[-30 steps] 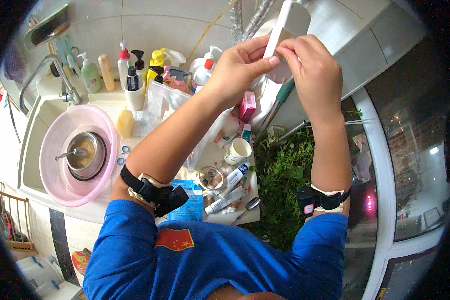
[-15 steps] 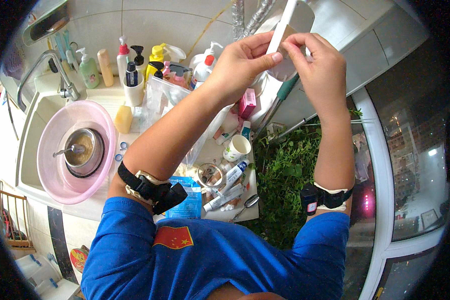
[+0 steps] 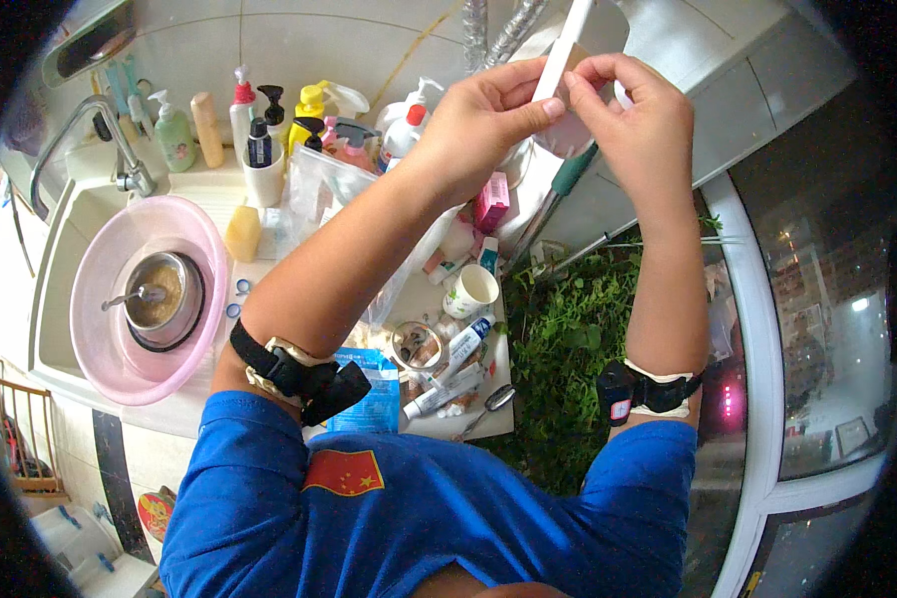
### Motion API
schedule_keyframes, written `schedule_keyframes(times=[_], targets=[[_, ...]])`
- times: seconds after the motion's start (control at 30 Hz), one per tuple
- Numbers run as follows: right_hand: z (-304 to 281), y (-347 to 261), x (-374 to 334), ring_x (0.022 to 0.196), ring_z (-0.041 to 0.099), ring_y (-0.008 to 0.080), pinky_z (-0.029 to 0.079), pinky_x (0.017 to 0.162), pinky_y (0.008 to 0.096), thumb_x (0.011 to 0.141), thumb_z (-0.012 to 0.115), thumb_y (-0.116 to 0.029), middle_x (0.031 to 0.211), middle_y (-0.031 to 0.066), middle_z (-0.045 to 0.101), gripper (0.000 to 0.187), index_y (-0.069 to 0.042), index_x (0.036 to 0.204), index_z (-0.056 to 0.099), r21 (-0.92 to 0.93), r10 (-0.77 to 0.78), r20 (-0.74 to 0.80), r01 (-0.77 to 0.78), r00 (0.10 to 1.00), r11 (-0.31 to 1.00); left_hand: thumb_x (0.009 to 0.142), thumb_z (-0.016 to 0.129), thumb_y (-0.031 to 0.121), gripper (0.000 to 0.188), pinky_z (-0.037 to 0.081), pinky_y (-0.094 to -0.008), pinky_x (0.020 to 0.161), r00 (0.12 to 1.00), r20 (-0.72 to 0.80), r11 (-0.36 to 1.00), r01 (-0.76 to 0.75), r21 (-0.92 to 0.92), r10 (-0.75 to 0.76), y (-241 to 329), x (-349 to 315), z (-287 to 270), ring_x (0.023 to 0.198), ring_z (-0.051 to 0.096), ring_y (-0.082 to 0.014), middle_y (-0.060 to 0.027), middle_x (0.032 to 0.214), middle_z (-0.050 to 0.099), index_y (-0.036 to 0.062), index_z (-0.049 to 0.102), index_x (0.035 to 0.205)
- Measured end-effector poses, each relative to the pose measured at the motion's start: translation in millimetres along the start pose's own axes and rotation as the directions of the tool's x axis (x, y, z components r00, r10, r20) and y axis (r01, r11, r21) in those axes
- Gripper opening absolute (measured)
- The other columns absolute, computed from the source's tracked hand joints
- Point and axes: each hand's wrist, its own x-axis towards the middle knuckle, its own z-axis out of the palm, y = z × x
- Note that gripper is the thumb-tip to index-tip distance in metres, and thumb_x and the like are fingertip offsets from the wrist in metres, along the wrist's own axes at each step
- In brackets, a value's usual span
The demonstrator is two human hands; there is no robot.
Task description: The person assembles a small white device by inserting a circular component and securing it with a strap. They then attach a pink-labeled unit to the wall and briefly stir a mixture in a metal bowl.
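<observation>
High in the view, my left hand (image 3: 493, 125) pinches the edge of a white flat object with a rounded lower end (image 3: 566, 62); its kind I cannot make out. My right hand (image 3: 640, 135) is closed in a pinch at the object's other side, thumb against index finger. What lies between those fingertips is hidden. Behind and below the object are a green-gripped metal pole (image 3: 568, 177) and a pink box (image 3: 491, 202). Left of my left hand stand pump bottles, among them a white one with a red part (image 3: 406, 130).
A pink basin (image 3: 90, 309) with a metal bowl (image 3: 161, 299) and spoon sits at the sink (image 3: 58, 289), under a faucet (image 3: 110, 125). The cluttered counter holds a paper cup (image 3: 470, 289), tubes, a blue packet (image 3: 367, 389) and a spoon (image 3: 498, 399). Green plants (image 3: 558, 369) grow right of it.
The white object has turned slightly, showing less of its broad face and brownish patch. My right fingers have shifted a little along it. My left hand keeps its grip.
</observation>
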Motion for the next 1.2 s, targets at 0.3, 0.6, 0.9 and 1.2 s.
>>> schedule_keyframes(times=[0.3,0.6,0.9,1.2], targets=[[-3.3,0.4,-0.6,0.070,0.059,0.0114,0.047,0.065,0.0263,0.078,0.071,-0.013,0.076,0.0050,0.066,0.013,-0.002,0.083,0.066,0.078,0.123,0.078,-0.129,0.989,0.989,0.087,0.061,0.003,0.046,0.043,-0.0267,0.094,1.000,-0.018,0.999,0.025,0.026,-0.025,1.9,-0.5,-1.0,0.105,0.057,-0.0154,-0.0128,0.118,0.060,-0.0069,0.045,0.129],[3.7,0.3,2.1,0.066,0.053,0.0045,0.045,0.059,0.0208,0.078,0.070,-0.011,0.073,0.0009,0.065,0.012,-0.002,0.084,0.067,0.069,0.122,0.079,-0.127,0.989,0.989,0.089,0.058,0.007,0.048,0.040,-0.0290,0.099,0.999,0.021,0.999,0.042,-0.015,-0.042,-0.5,2.0,-4.4,0.111,0.055,-0.0167,-0.0114,0.123,0.057,-0.0030,0.041,0.132],[0.9,1.6,-0.4,0.073,0.055,0.0047,0.045,0.065,0.0209,0.081,0.068,-0.011,0.079,-0.0009,0.066,0.010,-0.002,0.086,0.068,0.088,0.234,0.108,-0.244,0.966,0.966,0.087,0.060,0.006,0.049,0.042,-0.0291,0.097,0.998,0.050,0.999,0.039,-0.019,-0.039,1.6,4.3,-7.9,0.110,0.056,-0.0166,-0.0117,0.123,0.057,-0.0041,0.042,0.132],[-2.6,2.3,-3.6,0.071,0.056,0.0054,0.045,0.060,0.0217,0.079,0.071,-0.011,0.081,-0.0006,0.066,0.012,-0.004,0.087,0.068,0.124,0.193,0.144,-0.211,0.970,0.970,0.087,0.060,0.003,0.047,0.043,-0.0279,0.096,0.998,0.015,0.996,0.059,-0.066,-0.058,-2.4,6.0,-8.1,0.108,0.056,-0.0167,-0.0134,0.121,0.058,-0.0058,0.044,0.130]])
